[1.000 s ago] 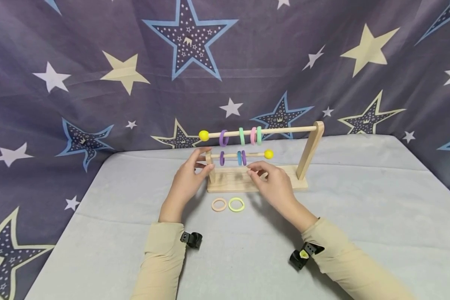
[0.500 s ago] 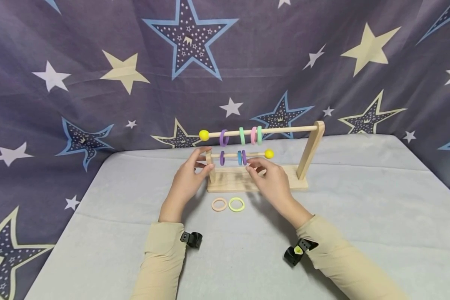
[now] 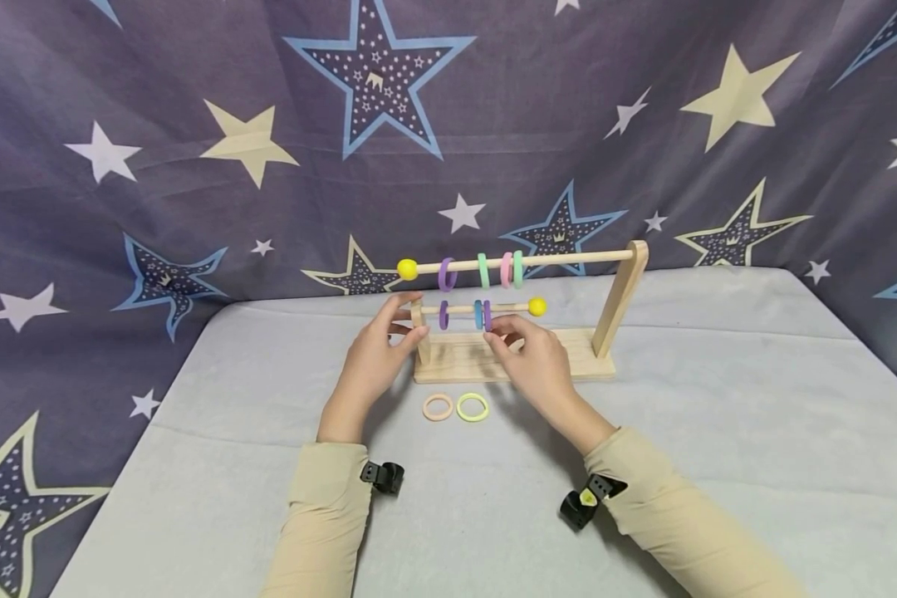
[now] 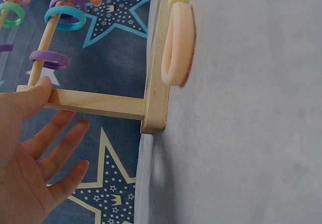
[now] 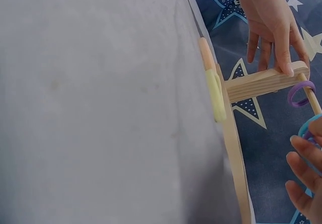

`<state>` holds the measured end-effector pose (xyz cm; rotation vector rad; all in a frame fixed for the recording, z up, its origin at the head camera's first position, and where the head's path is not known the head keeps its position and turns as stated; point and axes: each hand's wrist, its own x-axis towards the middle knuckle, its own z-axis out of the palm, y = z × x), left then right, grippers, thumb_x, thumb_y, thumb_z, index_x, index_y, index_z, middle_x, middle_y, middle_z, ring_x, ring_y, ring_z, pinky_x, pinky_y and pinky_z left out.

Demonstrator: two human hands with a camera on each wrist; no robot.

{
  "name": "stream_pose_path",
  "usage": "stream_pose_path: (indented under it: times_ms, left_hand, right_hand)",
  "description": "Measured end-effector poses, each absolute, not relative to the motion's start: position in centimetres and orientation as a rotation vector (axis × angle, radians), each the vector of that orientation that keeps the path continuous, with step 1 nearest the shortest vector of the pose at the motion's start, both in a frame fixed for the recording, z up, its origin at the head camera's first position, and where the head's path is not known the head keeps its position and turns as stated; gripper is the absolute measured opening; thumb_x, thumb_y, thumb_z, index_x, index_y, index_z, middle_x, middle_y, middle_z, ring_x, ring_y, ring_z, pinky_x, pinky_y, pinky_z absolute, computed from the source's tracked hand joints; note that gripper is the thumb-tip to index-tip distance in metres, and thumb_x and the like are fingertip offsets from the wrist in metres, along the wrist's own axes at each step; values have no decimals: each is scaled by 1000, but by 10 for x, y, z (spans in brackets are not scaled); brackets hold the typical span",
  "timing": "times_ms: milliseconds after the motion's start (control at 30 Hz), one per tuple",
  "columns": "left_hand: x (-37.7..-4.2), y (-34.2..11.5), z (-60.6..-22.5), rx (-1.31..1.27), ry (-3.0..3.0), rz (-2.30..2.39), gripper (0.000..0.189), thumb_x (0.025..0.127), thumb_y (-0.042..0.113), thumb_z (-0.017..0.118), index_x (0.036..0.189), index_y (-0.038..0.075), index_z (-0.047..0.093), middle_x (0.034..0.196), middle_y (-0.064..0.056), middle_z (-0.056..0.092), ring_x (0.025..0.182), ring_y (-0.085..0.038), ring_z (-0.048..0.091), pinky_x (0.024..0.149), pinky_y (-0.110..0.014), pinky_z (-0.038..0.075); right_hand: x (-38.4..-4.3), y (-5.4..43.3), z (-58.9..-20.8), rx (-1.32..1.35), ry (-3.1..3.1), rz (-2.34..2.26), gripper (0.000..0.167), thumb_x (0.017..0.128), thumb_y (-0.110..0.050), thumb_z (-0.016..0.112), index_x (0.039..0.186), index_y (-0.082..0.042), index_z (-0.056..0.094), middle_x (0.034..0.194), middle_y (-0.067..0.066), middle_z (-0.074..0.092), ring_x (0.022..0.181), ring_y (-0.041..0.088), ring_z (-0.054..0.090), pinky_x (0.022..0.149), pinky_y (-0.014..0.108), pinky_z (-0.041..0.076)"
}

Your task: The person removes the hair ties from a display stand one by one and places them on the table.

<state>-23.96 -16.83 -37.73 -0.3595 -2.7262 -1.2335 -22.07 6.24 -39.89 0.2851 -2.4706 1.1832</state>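
A wooden ring stand has a long upper rod and a short lower rod, each ending in a yellow ball. My left hand grips the top of its short left post between thumb and fingers. On the lower rod hang a purple ring near that post, then a blue ring and another purple ring side by side. My right hand pinches this second purple ring with thumb and index finger; its other fingers are loosely bent in the right wrist view.
The upper rod carries a purple ring, two green rings and a pink ring. A peach ring and a yellow-green ring lie on the grey cloth before the base. A star-patterned curtain hangs behind.
My right hand has moved slightly left, from just beside the second purple ring on the lower rod to its edge. My left hand keeps its place on the post.
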Motion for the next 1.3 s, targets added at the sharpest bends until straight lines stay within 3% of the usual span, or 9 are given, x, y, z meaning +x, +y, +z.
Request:
stream_pose_path:
  times_ms: [367, 667, 1133, 1300]
  left_hand:
    - [-239, -168, -377, -357, -2727, -1237, 48, 99, 32, 63, 143, 30, 47, 129, -10, 62, 112, -30, 62, 93, -53, 47]
    - [-239, -167, -377, -352, -2732, -1238, 48, 99, 33, 63, 143, 32, 46, 130, -11, 62, 112, -30, 62, 93, -53, 48]
    - [-239, -168, -377, -356, -2725, -1238, 47, 99, 32, 63, 143, 32, 47, 130, -10, 62, 112, -30, 62, 93, -53, 47]
    - [-239, -168, -377, -357, -2725, -1241, 47, 99, 32, 63, 143, 32, 47, 130, -11, 62, 111, -30, 62, 93, -53, 47]
  right_hand:
    - [-220, 71, -400, 286, -2387, 1178, 16, 91, -21, 73, 102, -10, 76, 90, 4, 74, 72, 19, 66, 57, 33, 46]
    - [-219, 78, -397, 294, -2338, 1157, 15, 89, -18, 75, 100, -8, 77, 90, 6, 75, 81, 21, 68, 71, 41, 52]
    - [-217, 92, -397, 319, -2293, 1156, 15, 89, -14, 76, 99, -5, 77, 90, 9, 75, 79, 25, 68, 70, 40, 52]
    - [-215, 96, -397, 331, -2265, 1181, 14, 88, -13, 76, 98, -4, 77, 90, 11, 74, 79, 25, 68, 71, 45, 54]
